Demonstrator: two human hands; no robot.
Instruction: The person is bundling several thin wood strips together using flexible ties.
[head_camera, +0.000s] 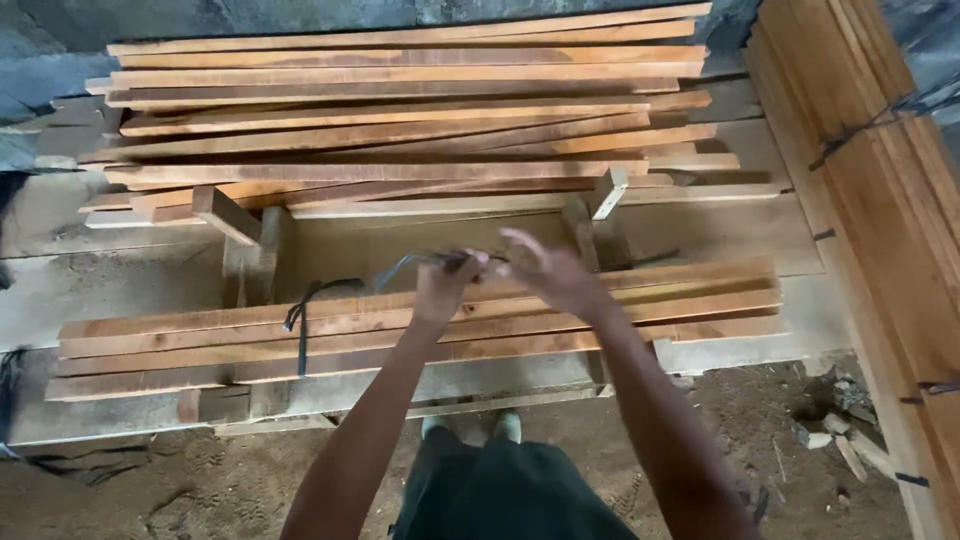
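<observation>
Planks fill most of the view: a tall loose heap of sawn boards (400, 110) lies at the back, its lengths running left to right, and a lower bundle of planks (420, 330) lies nearer the person, also running left to right, resting on short timber blocks above the sandy floor (180, 480). Another stack of boards (880, 200), tied with dark bands, runs away along the right edge and is cut off by the frame. Both bare arms reach forward from the bottom of the view, elbows low, forearms converging over the near bundle. The left hand (443, 285) has its grip closed on a dark strap (400, 265), fingers pinched together around it. The right hand (555, 270) is blurred, its fingers spread apart just beside the strap's raised end; whether it touches the strap cannot be told. The strap's long axis runs from the hands leftward and downward, then bends over the front of the near bundle, where its lower end (300, 330) hangs down across the plank edges. Small wood offcuts (840, 440) lie on the floor at lower right.
</observation>
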